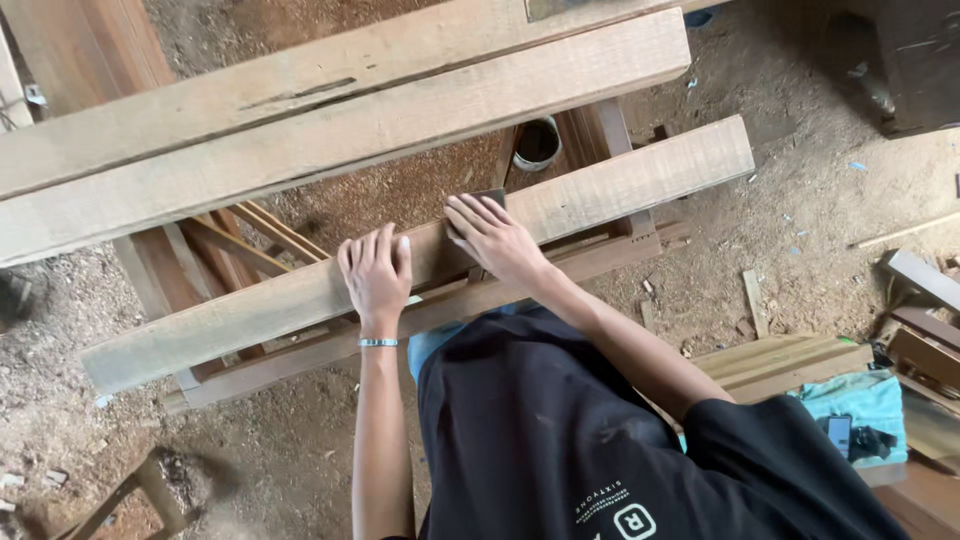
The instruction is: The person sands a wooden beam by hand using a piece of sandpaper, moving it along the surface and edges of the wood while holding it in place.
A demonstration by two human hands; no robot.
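A long pale wooden plank (620, 185) lies slantwise across a wooden frame in front of me. My left hand (376, 275), with a thin bracelet on the wrist, rests flat on the plank with its fingers over the top face. Just to the right, my right hand (495, 238) presses a small dark sanding pad (492, 197) against the plank's top face, fingers spread over it. Most of the pad is hidden under the fingers.
Two thicker beams (330, 120) lie parallel beyond the plank. A round tin (538, 143) stands on the sawdust-covered ground below. At the right are stacked boards (785, 358), loose wood offcuts (925, 280) and a turquoise cloth (868, 400) with a phone on it.
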